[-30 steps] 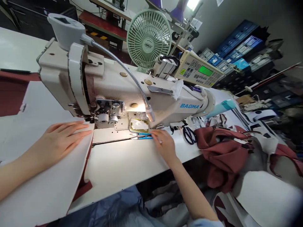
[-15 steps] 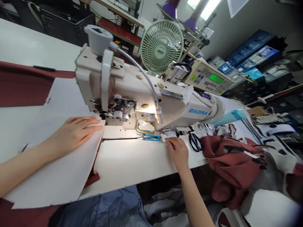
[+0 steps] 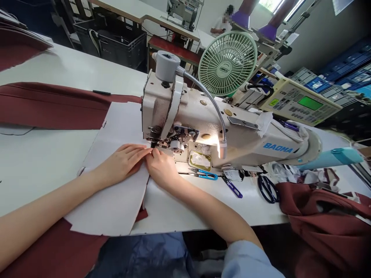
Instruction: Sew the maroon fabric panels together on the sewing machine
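Note:
A cream sewing machine (image 3: 246,135) stands on the white table (image 3: 43,154). My left hand (image 3: 123,162) lies flat on a white sheet (image 3: 116,200) that covers dark red fabric (image 3: 58,255), fingertips close to the needle area (image 3: 155,141). My right hand (image 3: 160,168) rests at the sheet's right edge, touching it just in front of the needle, fingers curled. Both hands meet at the presser foot. What the right fingers pinch is hidden.
Blue thread snips (image 3: 207,175), a purple pen (image 3: 232,187) and dark scissors (image 3: 266,189) lie right of my hands. A green fan (image 3: 227,63) and a control box (image 3: 301,104) stand behind the machine. More dark red fabric lies at left (image 3: 52,106) and right (image 3: 324,216).
My right hand has left the spot near the snips and scissors and moved left to the needle, beside my left hand. The view has swung left.

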{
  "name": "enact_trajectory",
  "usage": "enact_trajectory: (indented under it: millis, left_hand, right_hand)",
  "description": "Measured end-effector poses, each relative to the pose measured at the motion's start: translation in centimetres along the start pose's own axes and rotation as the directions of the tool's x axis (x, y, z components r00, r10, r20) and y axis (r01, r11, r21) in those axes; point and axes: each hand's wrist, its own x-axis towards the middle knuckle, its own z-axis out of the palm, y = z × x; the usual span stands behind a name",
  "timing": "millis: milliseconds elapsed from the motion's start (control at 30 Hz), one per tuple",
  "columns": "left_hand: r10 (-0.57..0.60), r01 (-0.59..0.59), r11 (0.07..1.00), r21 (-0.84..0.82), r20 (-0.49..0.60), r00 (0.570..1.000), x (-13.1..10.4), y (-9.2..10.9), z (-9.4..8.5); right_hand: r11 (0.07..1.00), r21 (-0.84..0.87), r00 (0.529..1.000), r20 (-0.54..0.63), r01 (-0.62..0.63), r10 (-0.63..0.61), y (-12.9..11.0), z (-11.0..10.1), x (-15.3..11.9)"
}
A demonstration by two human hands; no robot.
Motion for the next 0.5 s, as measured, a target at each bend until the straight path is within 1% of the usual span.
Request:
enact_trajectory:
  millis: [67, 167, 233, 367, 500]
  left_hand:
    - [0.01, -0.01, 1.0, 0.0, 0.049, 0.999, 0.1, 0.0, 0.0]
    - [-0.009, 0.007, 1.0, 0.02, 0.104, 0.994, 0.3, -0.1, -0.1]
    - [-0.023, 0.019, 0.999, 0.034, 0.13, 0.991, 0.3, -0.1, -0.1]
    - [-0.018, 0.008, 0.998, 0.068, 0.154, 0.988, 0.3, 0.1, -0.1]
    - [0.015, -0.036, 0.993, 0.116, 0.173, 0.985, 0.6, 0.2, -0.1]
  right_hand:
    - [0.999, 0.042, 0.998, -0.065, 0.007, -0.004, 0.1, 0.8, -1.3]
    - [0.986, 0.133, 0.983, -0.169, 0.098, -0.075, 0.6, 1.7, -3.7]
    - [0.973, 0.189, 0.975, -0.204, 0.132, -0.092, 1.0, 2.0, -4.8]
    - [0.959, 0.261, 0.976, -0.209, 0.11, -0.055, 1.5, 2.1, -4.9]
    - [0.963, 0.248, 0.98, -0.188, 0.108, -0.062, 1.5, 2.0, -4.5]
